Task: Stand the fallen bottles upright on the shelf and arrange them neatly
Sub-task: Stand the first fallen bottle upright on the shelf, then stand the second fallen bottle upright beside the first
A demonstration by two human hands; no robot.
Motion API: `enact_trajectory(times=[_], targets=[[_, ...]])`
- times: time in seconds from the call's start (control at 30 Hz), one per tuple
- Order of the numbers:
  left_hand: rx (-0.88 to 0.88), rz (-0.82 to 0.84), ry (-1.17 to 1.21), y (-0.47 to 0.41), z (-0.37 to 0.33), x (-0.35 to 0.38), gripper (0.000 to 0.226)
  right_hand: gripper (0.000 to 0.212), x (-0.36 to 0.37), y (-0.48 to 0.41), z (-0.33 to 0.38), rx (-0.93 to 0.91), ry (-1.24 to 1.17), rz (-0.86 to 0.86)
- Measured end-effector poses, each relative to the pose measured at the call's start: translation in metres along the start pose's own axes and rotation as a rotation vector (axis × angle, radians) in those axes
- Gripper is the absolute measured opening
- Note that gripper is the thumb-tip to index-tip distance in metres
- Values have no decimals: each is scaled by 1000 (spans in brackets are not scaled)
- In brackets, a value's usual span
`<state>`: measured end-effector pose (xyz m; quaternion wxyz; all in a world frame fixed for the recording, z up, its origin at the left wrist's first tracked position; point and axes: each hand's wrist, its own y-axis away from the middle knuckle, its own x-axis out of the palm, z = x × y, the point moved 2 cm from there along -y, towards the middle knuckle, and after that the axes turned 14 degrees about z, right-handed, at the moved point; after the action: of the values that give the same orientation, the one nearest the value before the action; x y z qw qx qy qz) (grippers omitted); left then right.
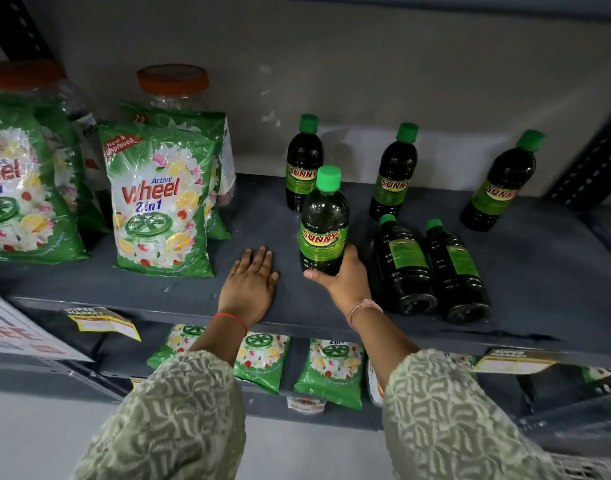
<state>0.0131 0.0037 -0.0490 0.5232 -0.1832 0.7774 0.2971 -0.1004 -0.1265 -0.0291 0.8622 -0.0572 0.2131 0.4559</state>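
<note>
Two hands reach onto the grey shelf from its front edge. The left hand lies flat, palm down, fingers spread, gripping nothing. Just beside it, the right hand is wrapped around the base of a Sunny bottle, which stands upright, green cap up. To its right, two fallen bottles lie side by side, long axes running front to back, caps pointing toward the back wall. Farther back, three upright bottles stand spaced apart. At left stand Active Wheel detergent packs.
</note>
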Motion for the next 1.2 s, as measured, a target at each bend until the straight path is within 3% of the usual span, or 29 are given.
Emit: enact_trajectory(times=[0.43, 0.57, 0.63, 0.7, 0.73, 0.77, 0.87, 0.97, 1.07, 1.2], targets=[[42, 6, -3, 6, -4, 1, 53, 72, 13, 60, -16, -33, 76, -20], [49, 10, -9, 8, -7, 3, 52, 97, 4, 73, -10, -64, 0, 0], [51, 10, -14, 10, -9, 5, 52, 86, -14, 85, -1, -142, 98, -135], [43, 8, 5, 10, -11, 6, 51, 70, -43, 83, 9, -218, 336, -416], [32, 12, 18, 10, -12, 6, 51, 65, -60, 76, 14, -181, 477, -508], [19, 17, 30, 10, -14, 5, 51, 65, -74, 62, 15, -76, 610, -497], [-7, 11, 44, 9, -18, 6, 51, 85, -95, 25, 14, 316, 819, -194], [-19, 1, 32, 10, -18, 8, 51, 100, -91, 8, 8, 475, 905, -106], [-26, -10, 26, 10, -19, 8, 51, 95, -83, 2, 3, 466, 882, -168], [-27, -18, 21, 9, -19, 9, 51, 95, -78, 6, 8, 248, 739, -404]])
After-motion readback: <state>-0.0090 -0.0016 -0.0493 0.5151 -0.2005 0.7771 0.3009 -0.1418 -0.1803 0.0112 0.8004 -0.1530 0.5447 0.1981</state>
